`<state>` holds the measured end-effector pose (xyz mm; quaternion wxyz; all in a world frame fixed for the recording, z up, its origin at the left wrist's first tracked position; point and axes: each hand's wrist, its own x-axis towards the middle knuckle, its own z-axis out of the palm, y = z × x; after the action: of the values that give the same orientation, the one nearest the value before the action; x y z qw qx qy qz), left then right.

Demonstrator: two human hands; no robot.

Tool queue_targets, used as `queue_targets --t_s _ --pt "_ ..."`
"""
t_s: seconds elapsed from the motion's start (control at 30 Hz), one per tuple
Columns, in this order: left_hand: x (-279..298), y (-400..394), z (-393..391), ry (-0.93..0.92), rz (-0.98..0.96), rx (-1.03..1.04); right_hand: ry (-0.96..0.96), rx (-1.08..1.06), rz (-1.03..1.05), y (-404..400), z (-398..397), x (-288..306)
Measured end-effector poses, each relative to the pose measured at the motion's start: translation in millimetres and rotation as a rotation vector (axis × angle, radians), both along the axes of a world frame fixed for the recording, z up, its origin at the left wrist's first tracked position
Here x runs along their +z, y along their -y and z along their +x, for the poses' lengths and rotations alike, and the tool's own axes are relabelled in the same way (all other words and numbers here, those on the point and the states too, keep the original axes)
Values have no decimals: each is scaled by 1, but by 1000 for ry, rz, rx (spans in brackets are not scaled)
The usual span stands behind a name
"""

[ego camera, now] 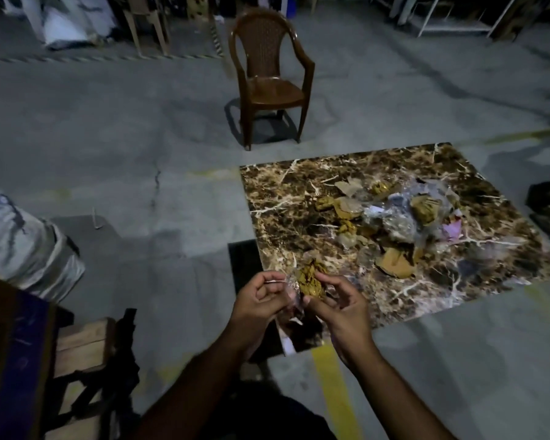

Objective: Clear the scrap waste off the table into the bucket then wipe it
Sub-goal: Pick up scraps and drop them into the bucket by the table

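A dark marble-patterned table top [299, 198] lies right of centre. On it sits a heap of scrap waste [394, 217]: crumpled yellow-brown wads, cardboard pieces and clear plastic. Near the table's front-left corner both my hands meet over one crumpled yellow wad [311, 279] wrapped in clear plastic. My left hand [261, 300] pinches the plastic at its left side. My right hand [337, 300] grips the wad from the right. No bucket shows in this view.
A brown plastic chair [267, 74] stands on the concrete floor beyond the table. A white sack [23, 239] lies at the left, with a wooden stool [83, 344] and a dark box nearby. Yellow floor tape [334, 385] runs below the table corner.
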<state>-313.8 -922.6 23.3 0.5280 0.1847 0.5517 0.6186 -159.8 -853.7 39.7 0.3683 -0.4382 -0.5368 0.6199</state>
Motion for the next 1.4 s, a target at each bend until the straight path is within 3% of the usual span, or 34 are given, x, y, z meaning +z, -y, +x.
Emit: queue_targets --t_s 0.27,0.6,0.77,1.07,1.23,1.4 --pt "-8 -52 -151 70 -42 -99 -95 -48 -69 -45 -151 -22" --pt "5 -147 -324 59 -72 -21 -210 -46 -183 -139 -334 -11" --pt "-6 -230 -396 65 -53 -37 -187 -114 -192 -211 -397 -28" --pt "-8 -427 -533 38 -48 -268 -185 -251 -210 -373 -510 -35" --pt "10 -546 -563 -15 -66 -424 -226 -430 -114 -461 -539 -28" --pt "10 -648 -543 -92 -62 -577 -262 -637 -54 -528 -524 -36"
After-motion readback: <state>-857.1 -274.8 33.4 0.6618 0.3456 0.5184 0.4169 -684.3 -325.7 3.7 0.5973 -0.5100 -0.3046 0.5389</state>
